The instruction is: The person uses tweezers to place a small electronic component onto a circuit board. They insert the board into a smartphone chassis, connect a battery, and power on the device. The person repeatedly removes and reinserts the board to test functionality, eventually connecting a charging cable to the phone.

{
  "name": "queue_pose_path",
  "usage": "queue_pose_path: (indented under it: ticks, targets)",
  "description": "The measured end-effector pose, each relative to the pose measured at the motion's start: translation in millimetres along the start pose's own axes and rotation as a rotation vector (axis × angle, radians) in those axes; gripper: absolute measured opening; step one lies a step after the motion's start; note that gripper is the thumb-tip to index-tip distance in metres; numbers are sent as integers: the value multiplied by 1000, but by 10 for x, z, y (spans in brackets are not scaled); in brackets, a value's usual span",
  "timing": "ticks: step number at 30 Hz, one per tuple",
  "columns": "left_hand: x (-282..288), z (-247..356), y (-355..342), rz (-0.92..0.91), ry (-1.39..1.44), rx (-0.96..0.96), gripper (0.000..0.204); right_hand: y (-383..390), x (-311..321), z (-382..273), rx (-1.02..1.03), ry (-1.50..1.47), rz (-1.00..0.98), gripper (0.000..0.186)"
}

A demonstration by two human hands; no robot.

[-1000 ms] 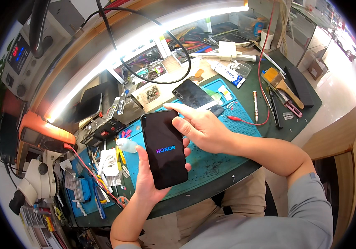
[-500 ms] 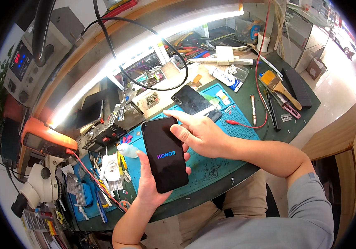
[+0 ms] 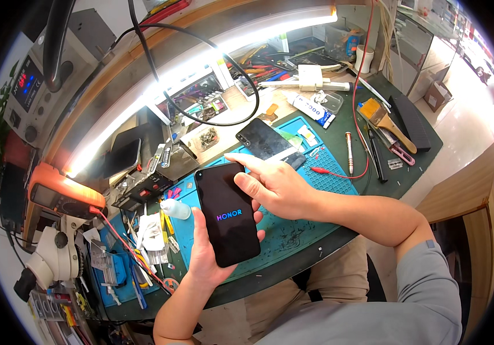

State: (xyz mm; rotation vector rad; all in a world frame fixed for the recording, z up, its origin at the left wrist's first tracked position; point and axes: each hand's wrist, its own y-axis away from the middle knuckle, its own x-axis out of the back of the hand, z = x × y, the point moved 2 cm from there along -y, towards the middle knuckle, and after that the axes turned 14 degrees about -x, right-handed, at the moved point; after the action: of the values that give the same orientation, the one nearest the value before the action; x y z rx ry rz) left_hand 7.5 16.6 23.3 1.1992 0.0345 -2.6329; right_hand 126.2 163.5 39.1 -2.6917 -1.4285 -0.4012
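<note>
My left hand (image 3: 209, 253) holds a black smartphone (image 3: 224, 195) upright in the picture, thumb along its left edge and fingertips curled round the right one. A small coloured logo glows on the dark screen. My right hand (image 3: 275, 190) grips the phone's upper right corner, thumb on the front and index finger over the top edge. Beneath is a blue silicone mat (image 3: 293, 230). A second dark phone (image 3: 258, 138) lies on it behind my right hand, and a translucent squeeze bottle (image 3: 175, 208) stands just left of the held phone.
An orange multimeter (image 3: 63, 190) and microscope (image 3: 57, 259) are at the left; a black cable (image 3: 212, 123) loops overhead. At right lie a brush (image 3: 390, 123), screwdriver (image 3: 349, 152), red lead (image 3: 327, 171) and glue tube (image 3: 310, 109). Tools and parts crowd a lit shelf (image 3: 201, 98) behind.
The held phone and both hands have shifted a little toward the bottom of the picture over the last second. The grip and the glowing screen logo look the same.
</note>
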Motion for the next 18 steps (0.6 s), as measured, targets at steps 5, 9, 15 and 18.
queue_pose_path:
  ticks: [5, 9, 15, 18]
  targets:
    - [106, -10, -15, -80, 57, 4, 83, 1, 2, 4, 19, 22, 30, 58]
    - [106, -17, -22, -81, 62, 9, 84, 10, 24, -5, 19, 24, 35, 59]
    - [110, -14, -1, -67, 54, 5, 85, -2, -3, 9, 21, 26, 29, 61]
    - [100, -16, -11, -66, 52, 7, 85, 0, 4, 11, 29, 22, 37, 61]
